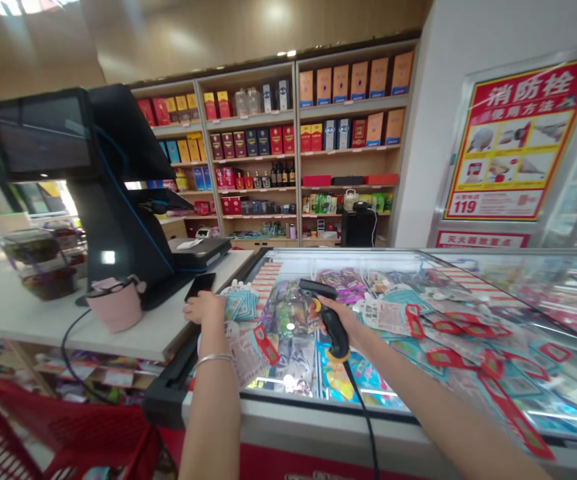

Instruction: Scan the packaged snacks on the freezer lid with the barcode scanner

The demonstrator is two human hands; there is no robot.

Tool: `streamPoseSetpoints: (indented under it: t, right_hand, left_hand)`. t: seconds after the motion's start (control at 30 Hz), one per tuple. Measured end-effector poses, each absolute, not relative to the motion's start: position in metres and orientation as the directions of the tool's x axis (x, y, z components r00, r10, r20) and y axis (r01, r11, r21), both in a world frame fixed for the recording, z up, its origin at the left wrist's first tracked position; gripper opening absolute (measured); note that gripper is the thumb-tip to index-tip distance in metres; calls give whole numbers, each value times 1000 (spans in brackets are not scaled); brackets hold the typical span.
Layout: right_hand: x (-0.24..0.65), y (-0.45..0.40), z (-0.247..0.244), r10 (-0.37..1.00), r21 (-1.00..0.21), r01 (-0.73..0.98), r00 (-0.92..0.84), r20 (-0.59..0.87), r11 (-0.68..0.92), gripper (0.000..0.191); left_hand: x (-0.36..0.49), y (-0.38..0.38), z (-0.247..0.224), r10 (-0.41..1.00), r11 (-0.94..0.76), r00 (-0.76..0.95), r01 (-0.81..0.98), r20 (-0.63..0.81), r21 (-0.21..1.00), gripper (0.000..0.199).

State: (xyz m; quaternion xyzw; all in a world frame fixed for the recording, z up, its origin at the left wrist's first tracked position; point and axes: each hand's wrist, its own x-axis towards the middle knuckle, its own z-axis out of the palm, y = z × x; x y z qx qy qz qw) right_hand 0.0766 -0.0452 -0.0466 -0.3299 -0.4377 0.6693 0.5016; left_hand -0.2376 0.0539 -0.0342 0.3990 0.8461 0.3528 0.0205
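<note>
My right hand (332, 317) is wrapped round the handle of a black and yellow barcode scanner (337, 333), above the glass freezer top; its cord hangs down toward me. At the counter's corner, my left hand (204, 307) is closed over the near end of a dark smartphone (201, 285); its fingertips are partly hidden. Beside my left wrist lie small blue and white packets (241, 303) and a pale packet with a red strip (251, 353). Many similar red-edged packets (448, 327) are spread over the glass right of the scanner.
A black checkout terminal (123, 220) stands on the white counter (148, 337) at left, near a pink cup (114, 307) and stacked food tubs (43, 267). A red shopping basket (83, 427) is at lower left. Shelves of boxed goods (253, 143) line the back wall.
</note>
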Motion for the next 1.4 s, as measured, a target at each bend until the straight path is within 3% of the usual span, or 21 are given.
streamPoseSetpoints:
  t: [0.1, 0.27, 0.5, 0.6, 0.7, 0.73, 0.87, 1.1, 1.27, 1.4]
  right_hand:
    - [81, -52, -58, 938, -921, -370, -347, 18, -119, 33]
    - [85, -55, -58, 940, -921, -363, -342, -5, -138, 31]
    - [85, -55, -52, 955, -914, -378, -294, -33, -148, 30]
    - [85, -57, -49, 960, -897, -422, -280, -11, -134, 26]
    - [85, -57, -48, 962, -875, -466, -275, 1, -132, 24]
    - [85, -56, -49, 959, -866, -481, -282, 0, -141, 25]
    - [86, -53, -52, 949, -843, -508, -314, -10, -177, 28]
    - [87, -48, -56, 963, -834, -528, -270, -18, -164, 22]
    - [87, -45, -57, 977, -825, -544, -209, -48, -157, 11]
    - [89, -43, -58, 978, -839, -523, -201, -49, -149, 11]
  left_hand:
    - [-236, 60, -40, 577, 561, -802, 527, 156, 638, 61]
    - [-223, 58, -36, 601, 554, -775, 580, 194, 597, 61]
    - [-194, 58, -30, 787, 167, -509, 719, 348, 674, 80]
    - [-181, 68, -38, 894, 54, -351, 704, 280, 709, 66]
    - [-169, 75, -48, 985, -79, -45, 737, 165, 671, 21]
    - [-165, 76, -51, 989, -125, 44, 747, 140, 653, 20]
    - [-147, 72, -53, 982, -184, 174, 833, 70, 521, 42]
    - [-136, 58, -47, 952, -276, 305, 867, -4, 415, 36]
    - [-128, 52, -41, 954, -235, 276, 929, -113, 286, 40]
    - [-126, 49, -39, 946, -254, 303, 914, -116, 318, 40]
